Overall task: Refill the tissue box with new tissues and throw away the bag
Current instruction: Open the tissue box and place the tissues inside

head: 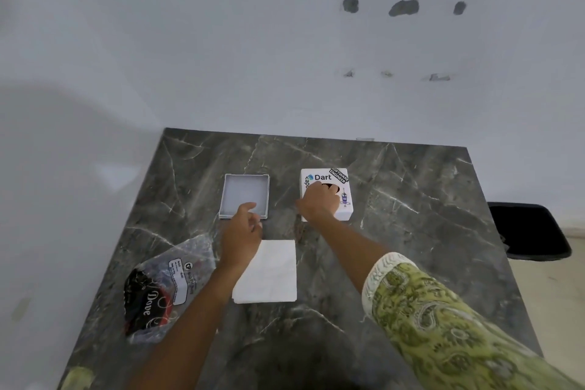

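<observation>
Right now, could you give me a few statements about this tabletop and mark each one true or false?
1. The right hand rests on the sticker-covered lid. True.
2. The tray is packed with tissues. False: it looks empty; the tissue stack lies on the table, nearer the person.
3. The bag lies left of the stack. True.
4. The left hand holds the bag. False: it is at the tray's near edge, apart from the bag.
5. The bin stands on the table. False: it sits beyond the table's right edge, lower down.
</observation>
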